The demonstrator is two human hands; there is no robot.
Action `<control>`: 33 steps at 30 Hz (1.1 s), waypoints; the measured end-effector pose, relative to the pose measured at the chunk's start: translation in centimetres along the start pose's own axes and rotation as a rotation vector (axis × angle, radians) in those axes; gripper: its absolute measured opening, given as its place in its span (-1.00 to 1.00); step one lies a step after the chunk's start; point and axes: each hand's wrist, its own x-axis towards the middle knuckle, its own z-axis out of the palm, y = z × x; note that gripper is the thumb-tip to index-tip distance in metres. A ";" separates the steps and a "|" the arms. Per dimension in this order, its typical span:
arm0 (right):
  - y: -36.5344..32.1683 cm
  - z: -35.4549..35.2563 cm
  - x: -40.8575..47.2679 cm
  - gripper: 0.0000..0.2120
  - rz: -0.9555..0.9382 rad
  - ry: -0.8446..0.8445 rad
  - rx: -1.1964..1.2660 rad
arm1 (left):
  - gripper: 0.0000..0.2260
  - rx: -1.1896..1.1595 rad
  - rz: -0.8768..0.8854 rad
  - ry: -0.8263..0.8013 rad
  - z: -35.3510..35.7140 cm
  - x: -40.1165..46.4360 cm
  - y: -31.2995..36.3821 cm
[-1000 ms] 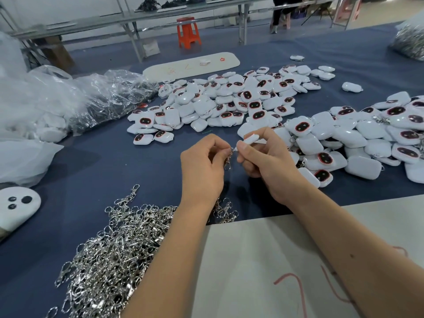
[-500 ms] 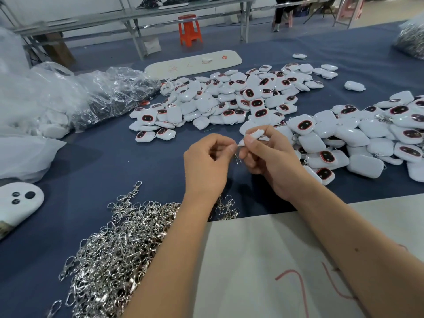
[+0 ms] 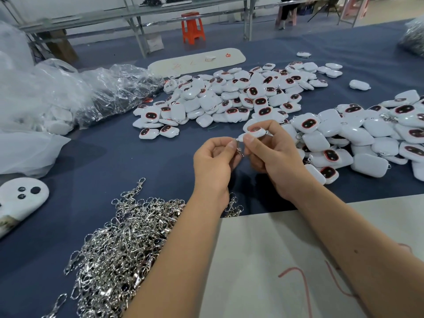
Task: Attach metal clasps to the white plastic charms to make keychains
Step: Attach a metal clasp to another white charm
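The white charm (image 3: 255, 132) now shows more of itself than a second ago: then only a thin white edge came out above the right hand (image 3: 275, 157), and now its dark oval face with the red rim is turned up toward the person. The right grip is closed on it, thumb and fingers pinching its lower edge, just above the blue worktop (image 3: 114, 161). The left hand (image 3: 214, 164) pinches the metal clasp (image 3: 238, 149) between thumb and forefinger; the clasp hangs down between the two hands, and its upper end meets the left corner of the charm. Both hands have stayed in nearly the same place. I judge that the clasp is being hooked into the small loop of the charm, but the joint is too small to tell if it is already closed. The heap of loose clasps (image 3: 119, 244) lies near the left forearm, the pile of charms without clasps (image 3: 229, 97) is behind the hands, and more charms (image 3: 367, 138), some showing metal hooks, lie at the right
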 end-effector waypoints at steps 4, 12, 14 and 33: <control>0.5 0.1 0.1 -0.65 -0.028 0.039 -0.068 | -0.89 -0.138 0.041 0.063 0.2 -0.1 0.1; 0.8 0.0 0.2 -0.83 -0.069 0.043 -0.110 | -0.88 0.107 0.129 0.055 -0.9 0.5 0.5; 0.7 -0.1 0.2 -0.85 -0.069 0.043 -0.107 | -0.85 0.239 0.212 0.004 -1.4 0.9 0.8; 0.1 0.0 -0.2 -0.89 -0.106 0.032 -0.059 | -0.91 -0.224 -0.258 -0.124 -0.6 0.2 1.5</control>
